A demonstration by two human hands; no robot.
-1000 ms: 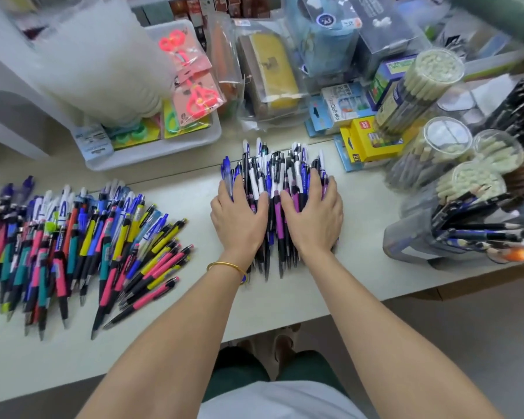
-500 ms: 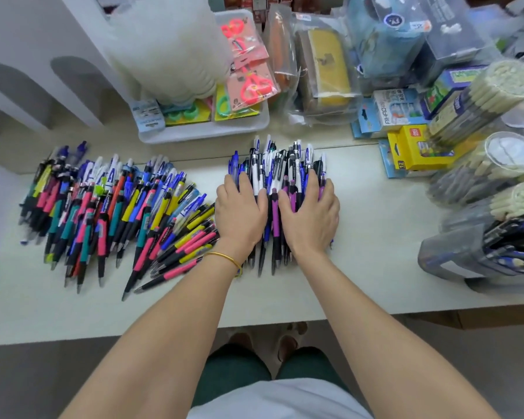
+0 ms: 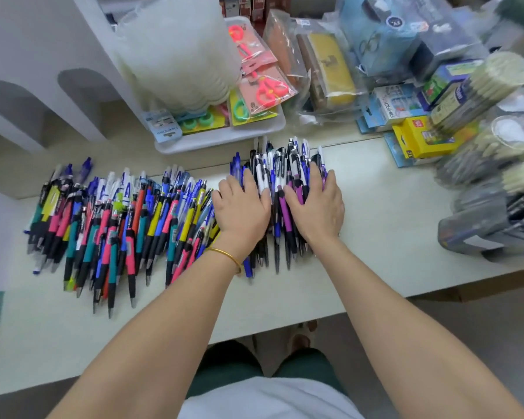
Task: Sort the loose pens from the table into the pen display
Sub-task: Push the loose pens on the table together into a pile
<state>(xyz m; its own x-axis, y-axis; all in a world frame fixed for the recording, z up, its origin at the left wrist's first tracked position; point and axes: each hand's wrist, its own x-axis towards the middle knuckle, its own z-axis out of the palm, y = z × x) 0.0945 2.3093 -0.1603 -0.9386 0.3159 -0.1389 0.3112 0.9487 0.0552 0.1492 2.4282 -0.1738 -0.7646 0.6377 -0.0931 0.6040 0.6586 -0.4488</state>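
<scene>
L hand & R hand lay flat, fingers straight, pressing on the blue-white-purple pen pile mid-table, just beside the bigger multicolour pen heap.

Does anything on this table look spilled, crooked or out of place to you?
Nothing looks damaged. The multicoloured pen heap fans out crookedly and runs into the blue-and-white pen pile under the left hand and right hand. At far right, clear round pen tubs seem tipped sideways, though blurred.

Bare table right — tray close behind pens.
</scene>
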